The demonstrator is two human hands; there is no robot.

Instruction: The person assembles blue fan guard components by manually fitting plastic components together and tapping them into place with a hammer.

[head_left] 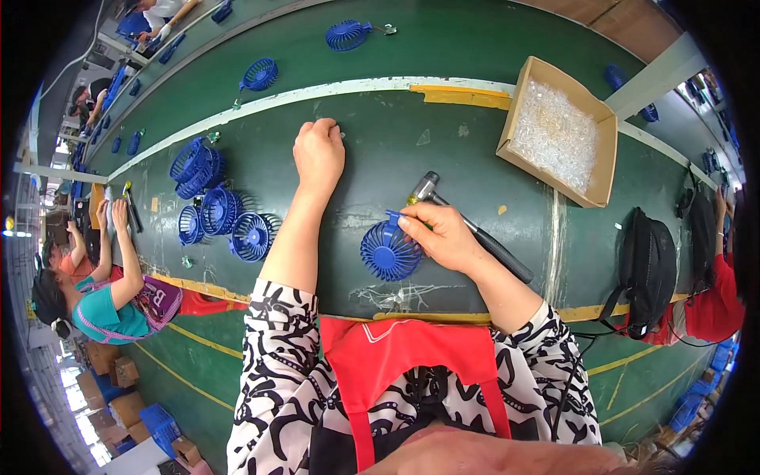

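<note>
My right hand (pixel 445 237) pinches the short neck of a blue round fan cage (pixel 389 252), which rests over the green bench in front of me. Just beyond that hand lies a hammer (pixel 459 215) with a metal head and a black handle, slanting toward the right. Farther off, my left hand (pixel 319 154) is closed with its fingers curled down at the bench; whatever they may hold is hidden. To the left of my left forearm sits a group of several blue fan cages (pixel 219 210), some stacked on others.
A cardboard box (pixel 608 154) of small transparent plastic pieces stands at the right. Beyond a white rail, a green belt (pixel 443 47) carries more fan cages (pixel 347 36). A black bag (pixel 647 265) is at the bench's right edge. Co-workers (pixel 115 305) sit at the left.
</note>
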